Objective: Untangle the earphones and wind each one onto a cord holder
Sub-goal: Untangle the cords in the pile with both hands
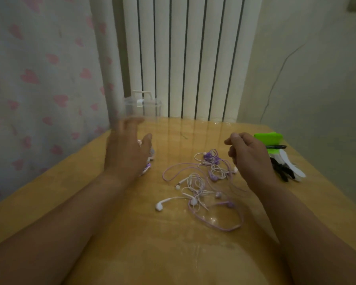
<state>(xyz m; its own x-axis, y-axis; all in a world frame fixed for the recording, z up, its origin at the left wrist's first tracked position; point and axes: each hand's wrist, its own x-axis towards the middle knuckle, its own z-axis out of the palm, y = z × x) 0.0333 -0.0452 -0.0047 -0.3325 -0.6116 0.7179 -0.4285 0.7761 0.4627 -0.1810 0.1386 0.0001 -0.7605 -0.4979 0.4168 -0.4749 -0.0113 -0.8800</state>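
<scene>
Nearest us, bare wooden table (173, 254), both forearms reaching in. Mid-table lies the tangle of earphones (203, 186): white and purple cords knotted together, one white earbud (159, 206) poking out on the near left, a purple loop trailing toward us. The right hand (249, 157) hovers just over the tangle's far right edge, fingers loosely curled, nothing visible in them. The left hand (125, 149) is off to the left, blurred, fingers fairly straight and thumb spread, above a small purple-and-white object (149, 161) that is mostly hidden. Past the right hand, the cord holders (268, 138) sit at the table's right edge, green, white and black pieces together. Further back stands a clear plastic box (142, 105), then a white radiator (183, 58) and a heart-print curtain (39, 68).
</scene>
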